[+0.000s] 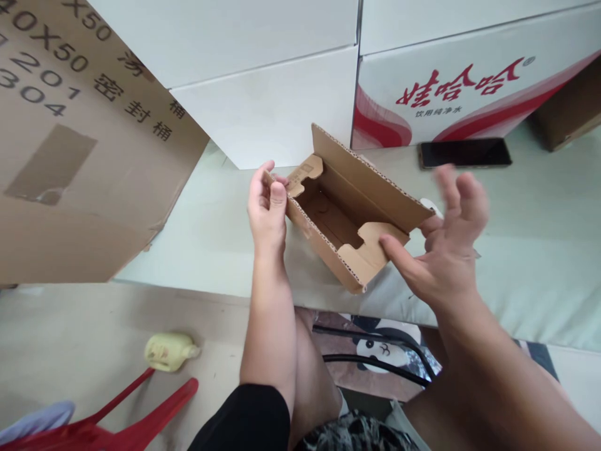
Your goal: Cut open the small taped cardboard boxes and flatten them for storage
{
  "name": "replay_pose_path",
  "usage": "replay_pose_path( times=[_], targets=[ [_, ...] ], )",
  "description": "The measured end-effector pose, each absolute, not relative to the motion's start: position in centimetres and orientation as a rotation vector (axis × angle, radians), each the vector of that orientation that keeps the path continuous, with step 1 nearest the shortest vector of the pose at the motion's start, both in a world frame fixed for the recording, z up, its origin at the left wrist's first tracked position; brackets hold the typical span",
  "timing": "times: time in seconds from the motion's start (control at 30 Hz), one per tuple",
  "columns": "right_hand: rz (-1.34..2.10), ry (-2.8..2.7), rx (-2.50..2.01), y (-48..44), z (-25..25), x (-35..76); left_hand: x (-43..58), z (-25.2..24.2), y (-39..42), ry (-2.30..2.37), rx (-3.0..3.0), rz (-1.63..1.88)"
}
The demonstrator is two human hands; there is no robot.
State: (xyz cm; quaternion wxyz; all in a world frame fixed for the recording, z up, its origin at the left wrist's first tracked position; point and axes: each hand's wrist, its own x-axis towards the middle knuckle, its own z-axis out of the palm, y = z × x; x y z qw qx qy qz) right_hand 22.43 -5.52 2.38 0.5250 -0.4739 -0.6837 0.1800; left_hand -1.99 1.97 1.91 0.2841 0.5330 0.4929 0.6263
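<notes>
A small brown cardboard box [328,250] is tilted above the pale green covered surface, its top open. Its lid flap [370,178] stands up at the back, and two notched end flaps lean over the opening. The inside looks bare. My left hand [270,207] is closed on the box's left end, the thumb at the front corner. At the right end, my right hand [446,244] is spread, with its thumb touching the right end flap [375,247]. Two of its fingers are raised and blurred; another is by the lid's corner.
A black phone [464,153] lies behind my right hand. White cartons [267,119] and a red-and-white printed carton [460,94] line the back. A large cardboard box [84,156] stands left. On the floor are a yellow bottle [169,352] and a red plastic piece [154,416].
</notes>
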Motion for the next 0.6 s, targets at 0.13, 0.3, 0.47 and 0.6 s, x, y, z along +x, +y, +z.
replay_pose_path(
  times=[0.13, 0.3, 0.47, 0.6],
  targets=[
    [0.572, -1.799, -1.090, -5.8, 2.2, 22.8, -2.0, 0.9, 2.2, 1.396, 1.548, 1.591],
    [0.602, -1.949, -0.968, -6.5, 2.1, 23.2, -1.9, 0.5, 2.4, 1.442, 1.599, 1.487],
    [0.504, -1.986, -0.960, -7.2, 1.7, 22.1, -1.6, 0.8, 2.6, 1.550, 1.611, 1.425],
    [0.479, -1.876, -1.038, -7.4, 0.7, 21.6, -1.4, 1.2, 2.7, 1.603, 1.547, 1.419]
  ],
)
